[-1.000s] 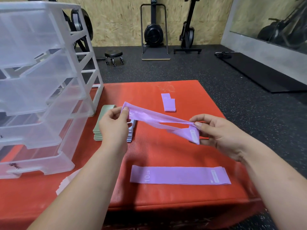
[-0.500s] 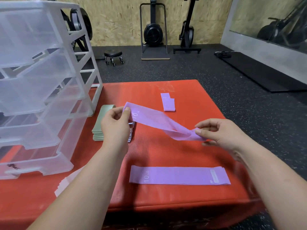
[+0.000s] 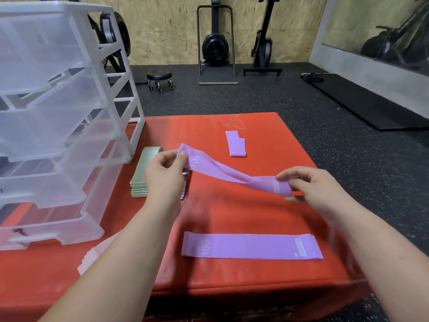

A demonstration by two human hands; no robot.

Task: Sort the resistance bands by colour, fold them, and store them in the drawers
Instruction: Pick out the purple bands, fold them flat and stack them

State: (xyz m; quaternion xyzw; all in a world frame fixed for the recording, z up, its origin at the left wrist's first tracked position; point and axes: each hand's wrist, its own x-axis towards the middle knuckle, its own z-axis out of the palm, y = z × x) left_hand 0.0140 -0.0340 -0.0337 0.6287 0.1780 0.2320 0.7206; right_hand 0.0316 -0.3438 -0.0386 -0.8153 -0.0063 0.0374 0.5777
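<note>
Purple stretch fabric printed "10 LB", a flat resistance band (image 3: 251, 247) lies lengthwise near the front edge of the red padded mat (image 3: 232, 217). Above the mat's middle, a twisted purple band (image 3: 222, 173) hangs in the air between both hands. The left hand (image 3: 166, 173) pinches its left end between thumb and fingers, and the right hand (image 3: 318, 187) pinches the right end by the white label. Just behind the left hand sits a stack of folded sage-green bands (image 3: 144, 173). Farther back lies a small folded purple band (image 3: 236, 146). A clear plastic drawer unit (image 3: 58, 112) stands on the mat's left side.
</note>
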